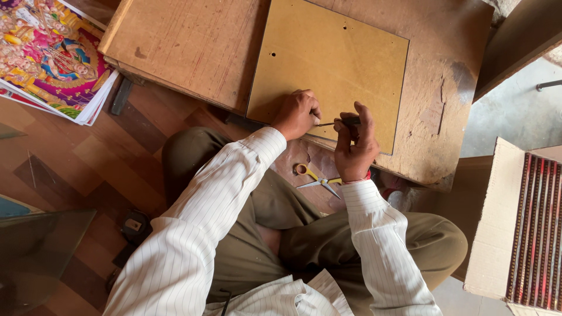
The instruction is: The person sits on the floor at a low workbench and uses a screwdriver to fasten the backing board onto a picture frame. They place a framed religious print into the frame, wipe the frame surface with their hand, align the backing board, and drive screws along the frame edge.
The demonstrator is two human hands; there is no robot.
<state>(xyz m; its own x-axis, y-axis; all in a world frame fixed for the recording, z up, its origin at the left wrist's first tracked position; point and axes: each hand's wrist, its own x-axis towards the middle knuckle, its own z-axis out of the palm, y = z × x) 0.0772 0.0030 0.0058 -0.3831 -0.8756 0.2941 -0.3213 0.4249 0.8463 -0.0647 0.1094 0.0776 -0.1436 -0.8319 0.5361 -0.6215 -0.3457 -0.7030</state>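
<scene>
Worn wood makes up the biggest thing here, one low workbench, scuffed and stained. On it one tan hardboard sheet is laid flat, its near edge reaching almost to the bench's front edge, with a few small holes seen along its left and top sides. To the right, one open cardboard box is stood on the floor, with rows of reddish strips packed inside. One stack of bright printed posters is spread on the wood-pattern floor at the upper left. One pair of yellow-handled scissors is left on the floor just below the bench edge, blades apart.

The left hand is curled shut and pressed onto the sheet's near edge. The right hand is closed around a thin dark tool, probably a pen or small blade, hard to tell, its tip held at the left hand's fingers.
</scene>
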